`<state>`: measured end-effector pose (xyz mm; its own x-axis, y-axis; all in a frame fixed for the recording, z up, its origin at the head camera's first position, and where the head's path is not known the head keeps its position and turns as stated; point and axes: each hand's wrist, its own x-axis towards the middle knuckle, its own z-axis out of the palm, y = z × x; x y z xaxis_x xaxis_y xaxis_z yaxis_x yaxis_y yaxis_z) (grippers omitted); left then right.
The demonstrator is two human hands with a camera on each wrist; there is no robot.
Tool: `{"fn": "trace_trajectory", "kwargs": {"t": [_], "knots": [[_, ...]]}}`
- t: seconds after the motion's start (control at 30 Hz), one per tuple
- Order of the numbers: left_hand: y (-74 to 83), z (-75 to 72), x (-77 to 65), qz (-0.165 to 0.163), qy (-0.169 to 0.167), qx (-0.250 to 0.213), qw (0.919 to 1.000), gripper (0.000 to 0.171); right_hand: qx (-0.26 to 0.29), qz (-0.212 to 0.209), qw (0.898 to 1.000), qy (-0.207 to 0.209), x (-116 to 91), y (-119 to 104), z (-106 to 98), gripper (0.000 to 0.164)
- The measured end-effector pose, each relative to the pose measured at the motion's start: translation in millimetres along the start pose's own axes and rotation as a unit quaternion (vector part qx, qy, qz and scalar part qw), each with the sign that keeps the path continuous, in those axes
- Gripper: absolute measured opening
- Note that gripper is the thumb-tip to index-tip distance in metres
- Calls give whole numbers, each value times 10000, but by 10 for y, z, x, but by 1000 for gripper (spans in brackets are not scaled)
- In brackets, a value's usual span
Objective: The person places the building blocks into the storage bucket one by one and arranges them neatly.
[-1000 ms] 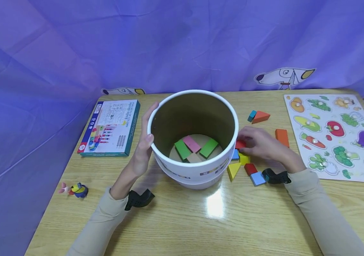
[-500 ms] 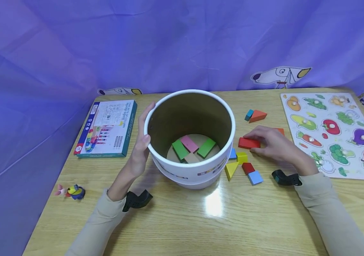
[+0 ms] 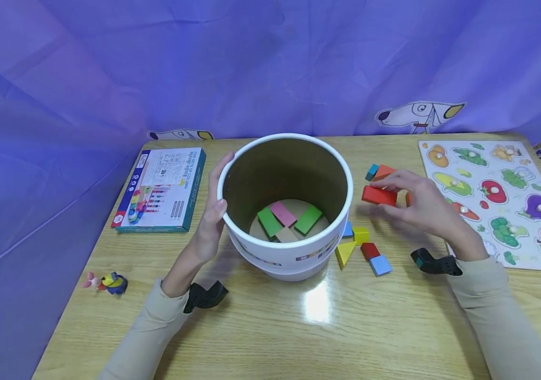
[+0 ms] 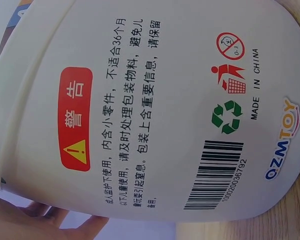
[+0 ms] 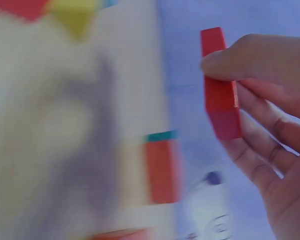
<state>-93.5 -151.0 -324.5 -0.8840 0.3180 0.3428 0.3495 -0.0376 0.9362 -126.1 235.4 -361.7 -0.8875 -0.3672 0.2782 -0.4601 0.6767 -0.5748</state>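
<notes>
My right hand [image 3: 422, 206] pinches a red rectangular block [image 3: 378, 196] between thumb and fingers, above the table to the right of the bucket. In the right wrist view the thumb presses one face of that red block [image 5: 220, 95], with the fingers behind. On the left side of the large white bucket [image 3: 294, 256], my left hand [image 3: 209, 221] rests against the outer wall, thumb at the rim. Green [image 3: 308, 219], pink [image 3: 283, 213] and plain wood blocks lie on the bucket's floor. The left wrist view shows the printed bucket wall [image 4: 180, 100], fingers at lower left.
Right of the bucket lie a yellow triangle [image 3: 344, 254], a yellow block [image 3: 360, 235], a dark red block [image 3: 370, 250] and blue blocks. A teal block [image 3: 372, 172] sits behind. A vegetable puzzle board [image 3: 503, 206], a boxed toy [image 3: 161, 190] and small figurines [image 3: 114, 283] flank them.
My right hand has drawn the red block away from the pile beside the bucket, moved right and lifted it. The left hand keeps its place on the bucket.
</notes>
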Motion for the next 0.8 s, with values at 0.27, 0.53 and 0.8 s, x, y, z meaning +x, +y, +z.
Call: {"fn": "trace_trajectory", "kwargs": {"t": [0.27, 0.53, 0.8], "knots": [[1, -5, -2, 34, -1, 68, 10000, 82, 1162, -1069, 9727, 1699, 268, -591, -512, 53], [-29, -6, 12, 15, -8, 34, 10000, 86, 1800, -2265, 9445, 1557, 479, -1289, -485, 43], [-38, -30, 5, 18, 1, 108, 9999, 87, 1563, -2664, 9427, 1263, 575, -1536, -303, 44]]}}
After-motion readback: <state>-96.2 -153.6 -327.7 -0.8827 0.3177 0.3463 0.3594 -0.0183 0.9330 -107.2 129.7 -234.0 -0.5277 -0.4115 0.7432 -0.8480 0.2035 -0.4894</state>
